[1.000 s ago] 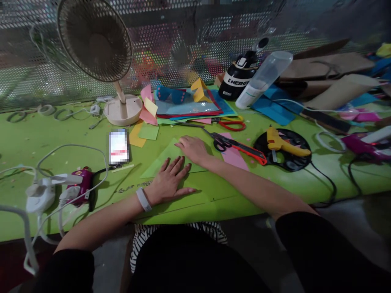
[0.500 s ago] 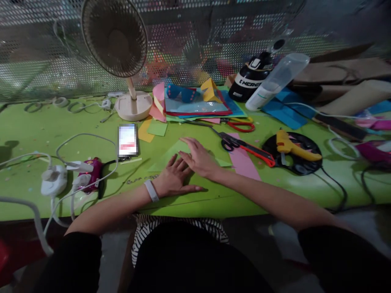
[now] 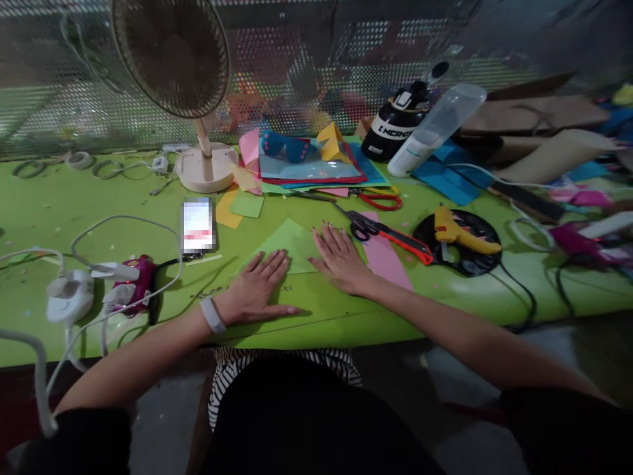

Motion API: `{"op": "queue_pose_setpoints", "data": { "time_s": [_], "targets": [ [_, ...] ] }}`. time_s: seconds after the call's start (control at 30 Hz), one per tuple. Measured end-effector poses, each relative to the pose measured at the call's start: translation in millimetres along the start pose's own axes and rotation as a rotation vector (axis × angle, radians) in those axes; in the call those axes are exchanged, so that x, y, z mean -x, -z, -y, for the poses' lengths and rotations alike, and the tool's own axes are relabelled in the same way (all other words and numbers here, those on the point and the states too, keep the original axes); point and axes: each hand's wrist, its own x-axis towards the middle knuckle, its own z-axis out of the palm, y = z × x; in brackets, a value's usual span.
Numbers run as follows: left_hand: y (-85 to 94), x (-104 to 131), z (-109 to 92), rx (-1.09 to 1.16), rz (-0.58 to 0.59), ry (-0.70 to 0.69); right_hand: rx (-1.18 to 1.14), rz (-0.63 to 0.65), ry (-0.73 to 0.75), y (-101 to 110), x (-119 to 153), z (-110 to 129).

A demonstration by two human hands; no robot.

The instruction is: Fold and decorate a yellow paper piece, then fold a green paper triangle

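A light green sheet of paper (image 3: 290,245), folded into a triangle with its point away from me, lies flat on the green table (image 3: 316,323). My left hand (image 3: 257,287) rests flat on the paper's left corner, fingers extended and thumb out to the side. On the right part of the paper my right hand (image 3: 341,257) lies flat with its fingers stretched out. Just right of it a pink paper strip (image 3: 388,260) lies under a black-and-red utility knife (image 3: 405,242) and dark-handled scissors (image 3: 363,224).
A yellow glue gun (image 3: 459,234) sits on a round black mat at right. A phone (image 3: 198,225), plugs in a magenta power strip (image 3: 138,284) and a fan (image 3: 205,165) are on the left. Behind stand a black bottle (image 3: 393,128) and red-handled scissors (image 3: 380,200).
My hands, which overlapped near the middle of the paper, have slid apart, left hand to the left and right hand to the right. More of the folded paper shows between them.
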Motion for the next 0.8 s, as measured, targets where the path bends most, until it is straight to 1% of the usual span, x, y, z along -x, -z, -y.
{"op": "queue_pose_setpoints", "data": {
  "time_s": [0.1, 0.2, 0.27, 0.3, 0.37, 0.4, 0.47, 0.57, 0.63, 0.7, 0.73, 0.8],
  "targets": [
    [3.5, 26.0, 9.1, -0.009, -0.052, 0.031, 0.029, -0.009, -0.049, -1.4, 17.7, -24.4],
    [6.2, 50.1, 14.3, -0.054, -0.07, 0.074, 0.069, -0.034, -0.121, -1.1, 36.1, -45.6],
    [7.8, 59.8, 15.3, -0.103, -0.063, 0.117, 0.086, -0.039, -0.154, 4.6, 44.9, -52.2],
    [8.5, 62.1, 15.3, -0.124, -0.06, 0.132, 0.09, -0.038, -0.16, 9.2, 47.0, -51.4],
    [10.0, 62.3, 14.3, -0.156, -0.055, 0.152, 0.087, -0.038, -0.156, 20.1, 44.8, -39.2],
    [10.5, 60.9, 13.7, -0.168, -0.055, 0.158, 0.081, -0.048, -0.146, 25.0, 40.1, -27.7],
    [11.1, 57.3, 12.8, -0.191, -0.055, 0.165, 0.051, -0.064, -0.119, 30.9, 23.9, 3.5],
    [10.1, 54.1, 14.3, -0.225, -0.071, 0.15, -0.012, -0.049, -0.012, 27.7, -9.4, 54.0],
    [9.0, 53.9, 16.9, -0.241, -0.089, 0.13, -0.043, 0.004, 0.061, 20.9, -27.0, 74.9],
    [8.4, 54.6, 19.2, -0.249, -0.098, 0.117, -0.045, 0.048, 0.077, 14.8, -32.3, 78.4],
    [8.3, 55.3, 20.0, -0.251, -0.097, 0.115, -0.039, 0.067, 0.063, 13.1, -29.2, 73.7],
    [8.9, 57.6, 20.8, -0.256, -0.09, 0.118, -0.015, 0.092, -0.02, 12.7, -13.4, 54.4]
  ]
}}
